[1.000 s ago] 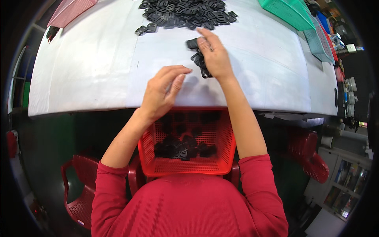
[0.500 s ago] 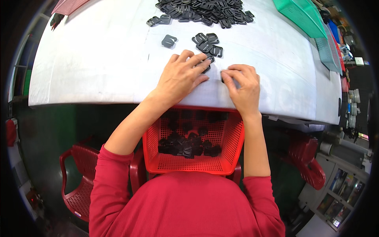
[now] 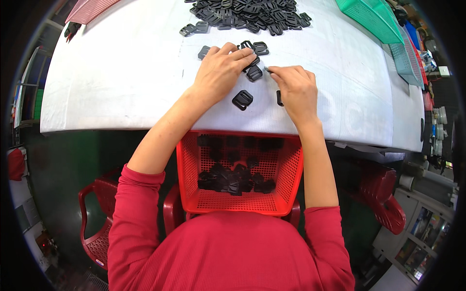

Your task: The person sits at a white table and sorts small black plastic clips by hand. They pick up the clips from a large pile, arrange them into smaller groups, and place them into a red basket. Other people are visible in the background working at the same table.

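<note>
My left hand (image 3: pixel 221 72) lies palm down with its fingers stretched over a small cluster of black plastic slide buckles (image 3: pixel 254 73) on the white table. Part of the cluster is hidden under those fingers. My right hand (image 3: pixel 297 89) is just right of the cluster, thumb and forefinger pinched on a small dark sliver whose kind I cannot make out. A single buckle (image 3: pixel 242 100) lies nearer the table edge, between my hands. Another buckle (image 3: pixel 279 98) shows partly beside my right hand. A grey buckle (image 3: pixel 203 52) pokes out left of my left hand.
A large pile of black buckles (image 3: pixel 252 14) covers the far middle of the table (image 3: pixel 121 72). Below the near edge stands a red basket (image 3: pixel 238 206) with buckles inside. Green (image 3: pixel 371 22) and pink (image 3: pixel 92 9) baskets sit at the far corners. Red chairs (image 3: pixel 99 218) flank me.
Both hands have moved farther from the table edge, the right one also slightly left toward the cluster. A buckle now shows on the near side of my left hand, another beside my right hand.
</note>
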Action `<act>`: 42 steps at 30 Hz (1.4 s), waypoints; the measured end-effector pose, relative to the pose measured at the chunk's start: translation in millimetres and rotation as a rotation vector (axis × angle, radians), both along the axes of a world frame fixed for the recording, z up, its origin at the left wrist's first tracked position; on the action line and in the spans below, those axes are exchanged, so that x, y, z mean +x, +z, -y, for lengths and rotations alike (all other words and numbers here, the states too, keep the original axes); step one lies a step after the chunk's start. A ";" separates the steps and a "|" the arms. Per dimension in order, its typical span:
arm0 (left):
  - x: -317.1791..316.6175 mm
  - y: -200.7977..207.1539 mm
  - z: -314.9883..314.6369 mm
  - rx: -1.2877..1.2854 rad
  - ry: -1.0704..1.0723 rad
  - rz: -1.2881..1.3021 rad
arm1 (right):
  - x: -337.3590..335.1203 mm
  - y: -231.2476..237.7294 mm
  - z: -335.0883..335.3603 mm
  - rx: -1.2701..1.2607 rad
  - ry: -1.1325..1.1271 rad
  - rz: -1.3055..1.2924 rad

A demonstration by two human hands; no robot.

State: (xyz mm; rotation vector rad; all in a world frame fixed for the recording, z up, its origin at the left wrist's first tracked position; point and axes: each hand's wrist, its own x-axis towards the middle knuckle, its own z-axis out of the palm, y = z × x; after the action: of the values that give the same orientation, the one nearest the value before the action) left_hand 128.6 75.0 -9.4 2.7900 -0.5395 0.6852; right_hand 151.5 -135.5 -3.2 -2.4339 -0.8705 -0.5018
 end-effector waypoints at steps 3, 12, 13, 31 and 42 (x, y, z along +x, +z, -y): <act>4.1 0.4 1.5 0.054 -0.032 0.012 | 0.5 7.2 15.6 0.061 -0.084 -0.212; 3.5 10.0 6.8 0.113 -0.047 0.092 | 67.0 19.6 -35.9 0.110 0.193 -0.107; -2.5 13.3 6.9 0.060 -0.056 0.096 | 72.4 14.0 -39.2 0.109 0.221 -0.132; -4.0 31.8 -44.6 -0.564 0.323 -0.424 | 85.6 6.7 -11.5 0.172 0.124 -0.383; -56.0 -2.2 0.8 -0.120 -0.187 -0.404 | -30.5 -5.2 5.3 -0.110 0.300 -0.275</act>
State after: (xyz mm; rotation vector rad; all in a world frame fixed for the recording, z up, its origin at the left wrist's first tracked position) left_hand 72.5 74.2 -11.6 2.6181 -0.6380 0.1048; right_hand 121.0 -140.7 -8.3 -2.3358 -1.1375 -0.0089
